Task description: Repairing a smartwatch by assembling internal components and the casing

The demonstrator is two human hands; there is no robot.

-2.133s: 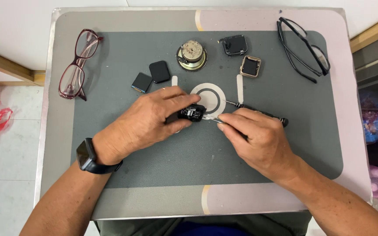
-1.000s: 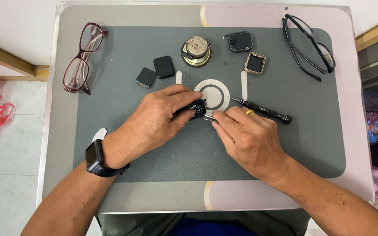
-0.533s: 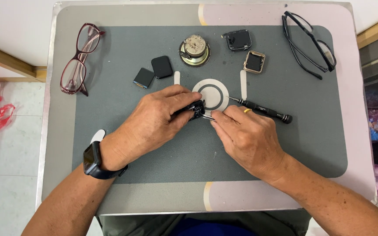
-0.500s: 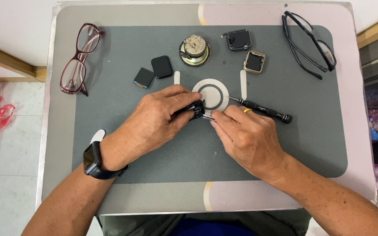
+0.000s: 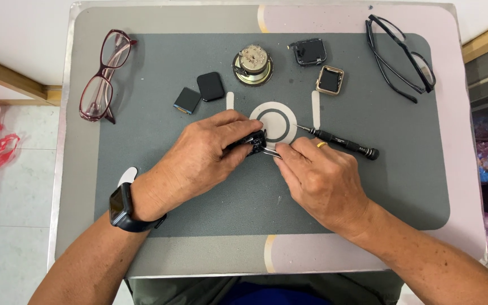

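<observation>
Left hand (image 5: 204, 155) is gripping small black part (image 5: 253, 141); right hand (image 5: 320, 181) is pinching thin metal tool (image 5: 271, 152) against it, screwdriver (image 5: 340, 142) just beyond.

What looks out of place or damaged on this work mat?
Nothing is spilled or broken. The dark watch case and gold watch case lie opened up, and the screwdriver rests loose beside the right hand.

left hand (image 5: 199, 161): fingers curled, pinching | right hand (image 5: 320, 181): fingers bent, fingertips meeting left
</observation>
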